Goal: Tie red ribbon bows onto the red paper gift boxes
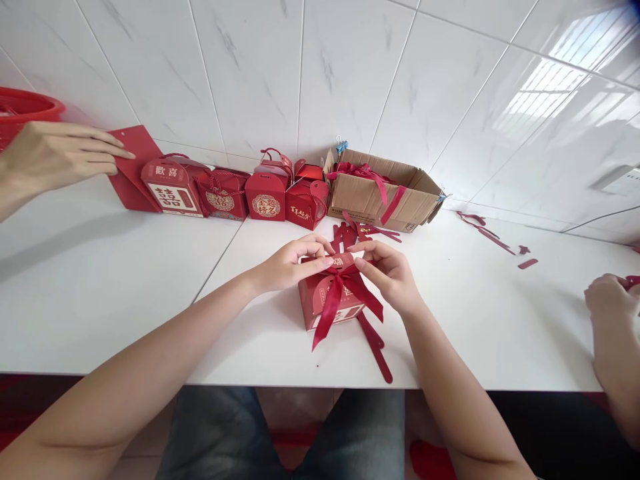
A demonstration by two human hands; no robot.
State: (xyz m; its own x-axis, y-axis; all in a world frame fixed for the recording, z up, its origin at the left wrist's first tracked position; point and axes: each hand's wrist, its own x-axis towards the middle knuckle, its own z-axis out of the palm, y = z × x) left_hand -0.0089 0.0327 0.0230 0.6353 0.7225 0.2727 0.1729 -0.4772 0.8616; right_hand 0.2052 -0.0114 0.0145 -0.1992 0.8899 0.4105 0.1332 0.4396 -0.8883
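Note:
A small red candy box point(313, 293) with printed gold and white characters stands on the white table in front of me. A dark red satin ribbon point(329, 313) is tied at its top, its two tails hanging down over the near side. My left hand point(295, 263) pinches the ribbon at the left of the knot, thumb toward me. On the other side, my right hand point(387, 272) has thumb and forefinger closed at the ribbon's right part. Both fingertips rest close to the box's top flap, and the small loops are mostly hidden by them.
Several finished red boxes point(267, 197) line the wall, beside a cardboard box point(390, 193) of ribbons. Red card strips point(375, 347) lie near the box, with scraps point(485, 230) farther right. Another person's hand point(70, 157) holds red card point(133, 167) at left; another hand point(613, 300) is at right.

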